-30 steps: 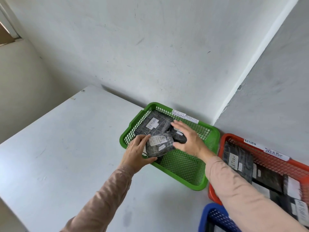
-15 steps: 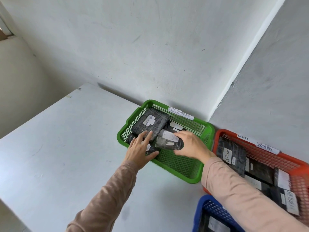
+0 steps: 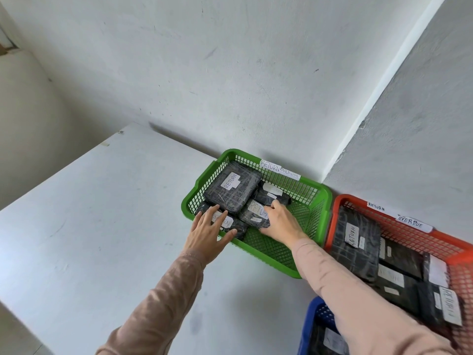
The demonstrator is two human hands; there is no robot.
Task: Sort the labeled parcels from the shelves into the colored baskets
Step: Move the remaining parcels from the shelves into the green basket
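Parcels (image 3: 233,190) — inside green basket (image 3: 328,198)

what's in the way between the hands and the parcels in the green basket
Nothing visible. The left hand rests straight fingers on the front-left parcel, the right hand grips the middle RETURN parcel, and both parcels already lie inside the green basket.

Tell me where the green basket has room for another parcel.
Free: the right half of the green basket, bare mesh between the right hand and the orange basket. Crowded: the left end, piled parcels touched by the left hand.
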